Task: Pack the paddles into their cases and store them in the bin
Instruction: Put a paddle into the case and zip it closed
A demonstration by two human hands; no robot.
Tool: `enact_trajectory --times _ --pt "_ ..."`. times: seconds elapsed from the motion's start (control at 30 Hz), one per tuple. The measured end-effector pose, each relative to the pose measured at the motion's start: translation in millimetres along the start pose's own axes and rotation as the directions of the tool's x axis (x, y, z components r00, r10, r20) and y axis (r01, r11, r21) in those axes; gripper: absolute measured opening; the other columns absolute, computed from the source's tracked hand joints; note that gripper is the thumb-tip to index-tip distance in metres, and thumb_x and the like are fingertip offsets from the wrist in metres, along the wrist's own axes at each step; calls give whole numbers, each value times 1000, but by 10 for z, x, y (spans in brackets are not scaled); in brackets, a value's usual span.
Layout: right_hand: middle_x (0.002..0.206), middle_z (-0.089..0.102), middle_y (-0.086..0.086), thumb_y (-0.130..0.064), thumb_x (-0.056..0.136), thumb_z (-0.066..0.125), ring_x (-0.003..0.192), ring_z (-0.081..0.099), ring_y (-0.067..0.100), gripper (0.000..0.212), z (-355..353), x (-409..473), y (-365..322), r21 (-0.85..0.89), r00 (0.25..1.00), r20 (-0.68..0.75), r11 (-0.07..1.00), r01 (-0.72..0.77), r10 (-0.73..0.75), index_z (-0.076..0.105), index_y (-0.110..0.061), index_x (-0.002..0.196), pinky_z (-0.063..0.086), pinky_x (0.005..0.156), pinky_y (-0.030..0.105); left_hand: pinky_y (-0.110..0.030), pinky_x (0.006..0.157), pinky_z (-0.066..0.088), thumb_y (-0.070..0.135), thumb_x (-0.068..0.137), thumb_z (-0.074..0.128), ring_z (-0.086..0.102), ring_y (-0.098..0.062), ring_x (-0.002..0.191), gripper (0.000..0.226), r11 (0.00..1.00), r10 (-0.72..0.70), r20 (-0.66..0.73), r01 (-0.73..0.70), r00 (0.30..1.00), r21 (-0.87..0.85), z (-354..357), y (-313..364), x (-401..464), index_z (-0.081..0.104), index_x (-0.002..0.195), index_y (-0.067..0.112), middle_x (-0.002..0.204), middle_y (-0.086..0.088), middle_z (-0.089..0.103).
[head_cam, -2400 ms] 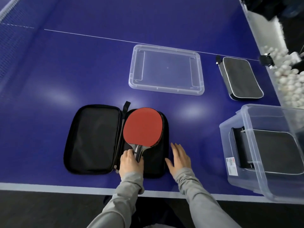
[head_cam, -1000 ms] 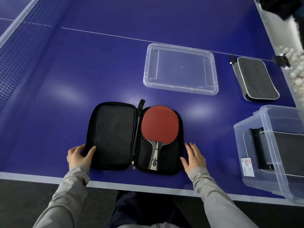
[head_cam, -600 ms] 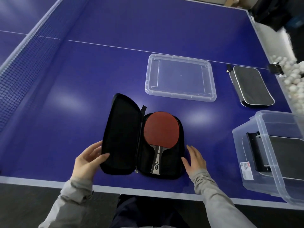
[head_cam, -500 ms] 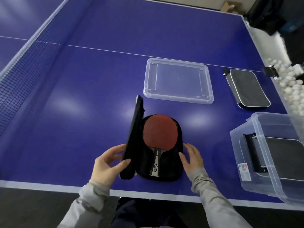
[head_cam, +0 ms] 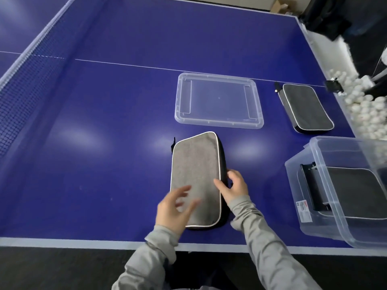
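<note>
A grey paddle case [head_cam: 195, 170] with white piping lies folded closed near the table's front edge; the red paddle inside it is hidden. My left hand [head_cam: 173, 208] hovers blurred over the case's near left corner, fingers spread. My right hand [head_cam: 233, 188] rests against the case's right edge, thumb on top and fingers at the side. The clear bin [head_cam: 326, 218] stands at the right front with one dark case [head_cam: 356, 191] inside. Another closed case [head_cam: 305, 107] lies at the back right.
The bin's clear lid [head_cam: 218, 122] lies upside down behind the folded case. The net [head_cam: 18, 95] runs along the left. A trough of white balls [head_cam: 364, 109] borders the table's right side. The table's front edge [head_cam: 83, 242] is just below my hands.
My left hand lifted the case's open left flap and folded it over the red paddle. The case now lies closed, and my right hand has moved onto its right edge.
</note>
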State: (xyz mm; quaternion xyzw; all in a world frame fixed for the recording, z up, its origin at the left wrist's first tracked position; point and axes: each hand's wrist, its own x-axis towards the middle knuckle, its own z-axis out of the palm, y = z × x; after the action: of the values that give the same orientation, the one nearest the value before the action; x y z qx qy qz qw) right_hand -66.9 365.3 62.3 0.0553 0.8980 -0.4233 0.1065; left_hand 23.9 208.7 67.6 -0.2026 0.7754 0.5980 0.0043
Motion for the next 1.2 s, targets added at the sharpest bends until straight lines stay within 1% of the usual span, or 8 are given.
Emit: enact_trajectory --times 0.17,0.37,0.43,0.57,0.67,0.8,1.0,1.2 --pt "109 55 20 -14 79 69 108 50 32 30 -13 117 430 -55 983 -14 981 -184 184 60 9 96 35 86 25 -32 94 44 28 79 73 56 -19 107 53 911 -412 -125 406 903 -67 -219 -404 449 53 126 15 126 -3 57" --pt "111 59 19 -19 82 66 100 56 32 35 101 179 666 -8 931 12 931 -365 365 54 -1 110 41 84 30 -41 88 51 33 79 72 55 -22 108 71 823 -557 33 557 830 -115 -96 -476 832 37 138 16 130 -6 54" --pt "114 60 16 -17 82 66 101 57 30 37 134 184 677 34 921 2 920 -389 389 52 -4 113 41 85 30 -35 72 52 34 79 72 55 -20 102 72 796 -577 75 581 813 -168 -24 -458 896 36 139 16 128 -6 54" --pt "120 58 13 -10 83 64 109 56 29 48 161 211 706 143 911 36 900 -412 411 44 -10 127 43 96 34 -44 96 48 38 75 75 58 -24 103 70 810 -580 64 583 812 -69 108 -483 1013 45 132 13 122 -8 58" --pt "121 58 22 -2 87 57 109 58 33 47 153 235 696 243 888 166 854 -459 430 41 -9 131 46 95 37 -40 95 48 39 72 78 60 -27 101 65 834 -552 53 552 832 10 137 -484 1044 50 125 12 110 -6 61" --pt "118 59 24 4 90 48 98 60 31 42 133 279 680 227 889 233 867 -445 395 41 -10 129 47 90 36 -31 78 47 36 71 79 59 -20 84 55 847 -527 86 531 845 -31 173 -483 1062 51 114 18 89 3 56" --pt "114 61 26 8 90 43 94 60 31 46 20 254 698 237 897 211 870 -433 389 39 -11 132 48 92 41 -26 57 51 29 69 81 66 -20 73 50 838 -484 170 510 859 -193 268 -502 957 49 105 21 90 -8 65" --pt "114 60 24 9 90 44 92 57 22 45 -121 220 633 249 925 200 896 -367 323 42 -9 132 48 78 23 -27 61 53 24 70 81 67 -19 80 56 829 -462 164 490 872 -268 298 -435 871 47 114 31 94 -3 66"
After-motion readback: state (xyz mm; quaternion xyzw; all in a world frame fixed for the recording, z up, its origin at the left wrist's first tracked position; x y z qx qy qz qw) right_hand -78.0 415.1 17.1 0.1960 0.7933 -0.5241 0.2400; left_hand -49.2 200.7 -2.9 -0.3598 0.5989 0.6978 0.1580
